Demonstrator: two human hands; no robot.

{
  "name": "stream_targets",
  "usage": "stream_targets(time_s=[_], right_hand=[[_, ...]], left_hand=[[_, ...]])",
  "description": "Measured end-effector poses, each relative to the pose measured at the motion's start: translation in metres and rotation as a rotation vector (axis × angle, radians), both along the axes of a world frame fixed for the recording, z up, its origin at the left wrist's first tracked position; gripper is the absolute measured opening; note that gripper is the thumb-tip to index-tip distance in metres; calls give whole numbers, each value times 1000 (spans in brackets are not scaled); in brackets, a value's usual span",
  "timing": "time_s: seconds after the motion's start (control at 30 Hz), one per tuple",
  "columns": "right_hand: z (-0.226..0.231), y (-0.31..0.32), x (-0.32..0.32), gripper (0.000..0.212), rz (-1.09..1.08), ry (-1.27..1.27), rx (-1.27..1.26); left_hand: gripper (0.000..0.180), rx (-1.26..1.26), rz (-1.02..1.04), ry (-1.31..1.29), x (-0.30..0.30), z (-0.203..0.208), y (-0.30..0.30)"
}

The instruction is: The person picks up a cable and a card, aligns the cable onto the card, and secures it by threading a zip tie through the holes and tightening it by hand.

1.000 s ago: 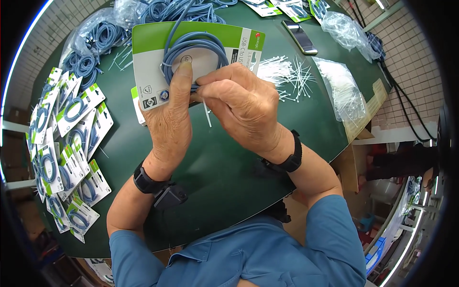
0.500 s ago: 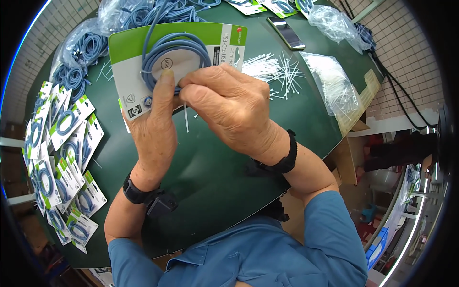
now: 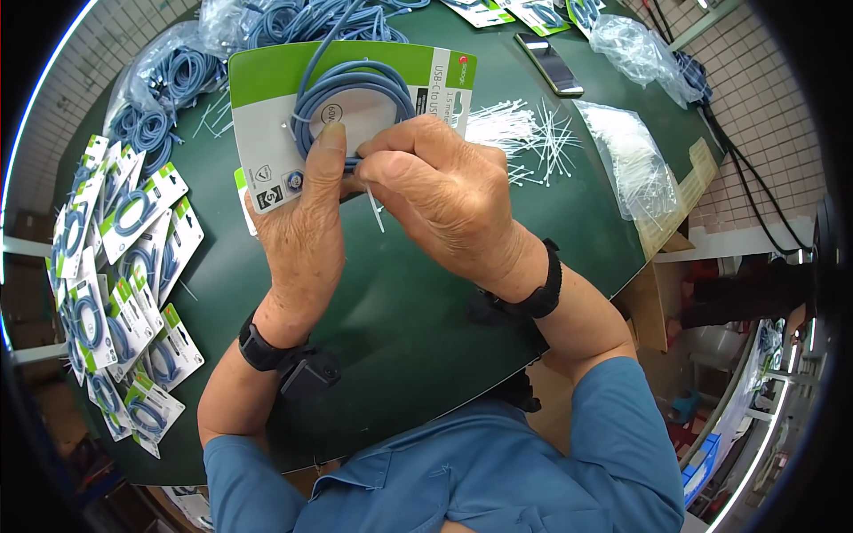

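My left hand (image 3: pixel 306 218) grips a green and white packaging card (image 3: pixel 267 115) from below, its thumb pressed over the front. A coiled blue cable (image 3: pixel 355 78) lies against the card, with one strand running up past the top edge. My right hand (image 3: pixel 444 182) is closed in a pinch at the coil's lower right side. A white cable tie (image 3: pixel 377 210) hangs down from beneath its fingertips, its tail pointing toward me. The part of the tie between the fingers is hidden.
Finished-looking carded cables (image 3: pixel 124 293) pile up at the left. Loose blue cables (image 3: pixel 182 75) and plastic bags lie at the far left. White cable ties (image 3: pixel 533 138), a bag of ties (image 3: pixel 626 160) and a phone (image 3: pixel 549 64) are on the green table (image 3: pixel 400 311). A person stands beyond the right edge.
Card, coil and both hands appear slightly farther right in the picture, as does most of the table's contents. My grip on the card and the pinch at the tie stay the same.
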State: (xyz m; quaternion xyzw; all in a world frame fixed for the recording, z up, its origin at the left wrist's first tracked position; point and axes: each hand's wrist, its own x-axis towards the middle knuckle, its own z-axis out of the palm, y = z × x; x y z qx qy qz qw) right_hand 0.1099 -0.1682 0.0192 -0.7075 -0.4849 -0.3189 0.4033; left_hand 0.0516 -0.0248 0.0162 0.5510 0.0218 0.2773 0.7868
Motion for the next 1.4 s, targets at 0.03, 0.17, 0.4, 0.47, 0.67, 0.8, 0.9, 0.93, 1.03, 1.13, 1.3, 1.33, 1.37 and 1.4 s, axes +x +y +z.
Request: stream_targets(time_s=[0.03, 0.17, 0.4, 0.47, 0.67, 0.8, 0.9, 0.93, 1.03, 1.13, 1.3, 1.33, 1.37, 1.4], right_hand=[[0, 0, 1, 22, 3, -14, 11], [-1, 2, 0, 24, 2, -84, 47], [2, 0, -9, 25, -2, -200, 63], [2, -1, -12, 25, 18, -180, 30], [-5, 4, -17, 24, 91, -123, 62], [-3, 5, -19, 22, 145, -64, 94], [-4, 6, -20, 21, 179, -49, 111], [-4, 6, -19, 21, 177, -48, 114], [-3, 5, -18, 21, 216, -46, 150], [-3, 3, -18, 22, 238, -42, 146], [-3, 4, -16, 20, 263, -32, 163], [-4, 4, -16, 20, 263, -32, 164], [-5, 4, -15, 19, 263, -35, 168], [-6, 3, -15, 19, 263, -39, 172]], left_hand=[[28, 25, 2, 17, 0, -1, 1], [28, 48, 17, 43, 2, -1, 3], [26, 162, 15, -2, 0, 7, 6], [26, 96, -14, -2, -1, 10, 4], [28, 33, -34, -2, -1, 16, 3], [33, 21, -102, 69, -6, 16, 5], [36, 30, -121, 106, -9, 17, 4], [37, 32, -115, 103, -8, 18, 3], [38, 27, -120, 98, -8, 16, 4], [39, 7, -136, 98, -9, 12, 5], [38, 38, -73, 115, -5, 16, 3], [38, 15, -88, 112, -5, 15, 3], [38, -9, -102, 108, -5, 14, 3], [38, -8, -102, 108, -5, 14, 3]])
